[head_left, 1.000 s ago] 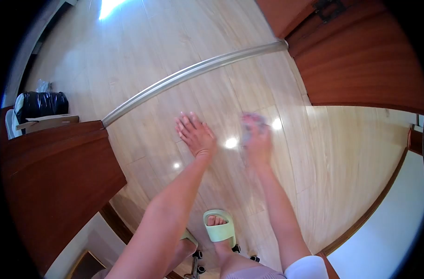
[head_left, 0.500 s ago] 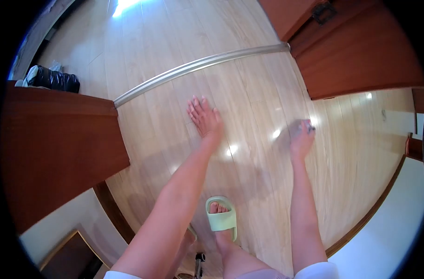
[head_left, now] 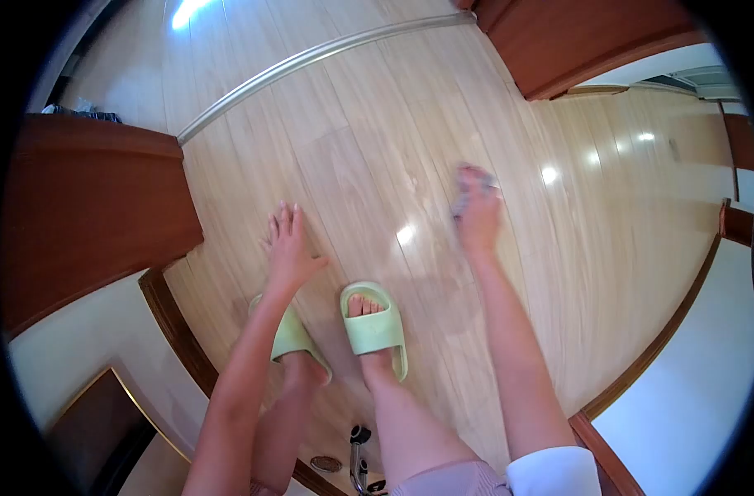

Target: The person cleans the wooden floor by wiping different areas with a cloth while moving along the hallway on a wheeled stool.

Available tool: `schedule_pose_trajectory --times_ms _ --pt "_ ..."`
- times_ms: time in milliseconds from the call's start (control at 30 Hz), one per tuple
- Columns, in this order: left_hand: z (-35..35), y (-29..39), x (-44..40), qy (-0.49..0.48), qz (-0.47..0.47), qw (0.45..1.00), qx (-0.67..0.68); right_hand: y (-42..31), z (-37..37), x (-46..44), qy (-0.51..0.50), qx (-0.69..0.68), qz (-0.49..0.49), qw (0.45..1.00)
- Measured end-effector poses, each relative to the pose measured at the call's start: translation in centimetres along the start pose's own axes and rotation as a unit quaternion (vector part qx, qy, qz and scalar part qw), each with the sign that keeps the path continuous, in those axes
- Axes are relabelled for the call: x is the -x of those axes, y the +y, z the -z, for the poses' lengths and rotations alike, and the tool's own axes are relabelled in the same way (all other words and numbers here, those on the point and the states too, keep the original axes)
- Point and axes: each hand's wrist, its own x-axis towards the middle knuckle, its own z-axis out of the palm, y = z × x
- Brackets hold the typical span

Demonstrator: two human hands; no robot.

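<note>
Fingers spread, my left hand (head_left: 291, 248) is above or on the pale wood-look floor (head_left: 377, 215), left of centre, and holds nothing. My right hand (head_left: 479, 217) is farther right, blurred by motion, closed on a crumpled greyish cloth (head_left: 463, 201) against the floor. Part of the cloth shows past the fingers and is smeared. Between my arms are my feet in light green slippers (head_left: 373, 331).
A metal threshold strip (head_left: 311, 54) crosses the floor ahead. Red-brown wooden panels stand at left (head_left: 96, 215) and upper right (head_left: 583, 41). Chair casters (head_left: 360, 434) are behind my feet. A dark framed panel (head_left: 104, 430) leans at lower left.
My left hand has come back toward my feet and to the left. My right hand swung right with the cloth, then back left. The view has shifted, showing both slippers.
</note>
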Motion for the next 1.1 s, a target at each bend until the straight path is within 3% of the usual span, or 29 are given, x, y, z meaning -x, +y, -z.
schedule_pose_trajectory --times_ms 33,100,200,267,300,400,467,500,600,633,700,733,933,1033,1100 --pt "-0.2 -0.4 0.5 -0.007 0.000 1.000 -0.016 2.4 2.7 0.4 -0.007 0.053 -0.067 0.996" --pt "-0.7 -0.5 0.9 -0.028 0.004 0.999 -0.035 10.4 3.1 1.1 0.107 0.177 -0.024 0.978" --pt "-0.7 -0.1 0.0 -0.046 0.014 0.998 -0.051 11.1 6.1 1.4 0.082 0.151 -0.140 0.975" --pt "-1.0 -0.2 0.1 -0.034 0.010 0.998 -0.060 5.2 6.3 2.1 0.096 0.038 -0.003 0.995" --pt "-1.0 -0.1 0.0 -0.038 0.015 0.997 -0.061 1.2 5.7 2.7 0.102 0.022 0.119 0.987" --pt "-1.0 0.3 0.0 -0.045 0.029 0.997 -0.061 -9.7 -1.0 5.9 0.026 -0.182 0.222 0.958" --pt "-1.4 -0.1 -0.2 -0.039 0.025 0.997 -0.059 -15.7 -4.3 9.1 -0.182 -0.267 0.080 0.943" --pt "-1.3 0.1 -0.2 -0.041 0.024 0.997 -0.063 -16.3 -5.0 10.7 -0.157 -0.090 0.242 0.953" --pt "-1.3 0.1 -0.3 -0.041 0.023 0.996 -0.074 -13.0 -6.2 9.5 -0.094 -0.041 0.279 0.955" --pt "-1.4 0.2 -0.4 -0.038 0.023 0.996 -0.075 -12.2 -3.5 8.0 -0.140 -0.182 0.120 0.966" --pt "-1.2 0.8 -0.6 -0.046 0.025 0.995 -0.082 -5.5 -2.0 6.8 -0.028 -0.089 0.156 0.983" --pt "-0.9 1.1 -0.8 -0.057 0.029 0.994 -0.088 -2.2 -1.2 5.8 -0.033 0.020 0.133 0.990" --pt "-1.1 0.5 -1.4 -0.087 0.056 0.988 -0.114 9.5 5.9 3.5 -0.002 0.162 -0.112 0.980" --pt "-0.9 1.4 -1.4 -0.097 0.067 0.987 -0.108 11.0 6.5 2.2 0.102 0.180 -0.101 0.973" --pt "-0.8 1.5 -1.4 -0.098 0.068 0.987 -0.112 7.7 5.5 0.8 0.116 0.082 0.009 0.990"
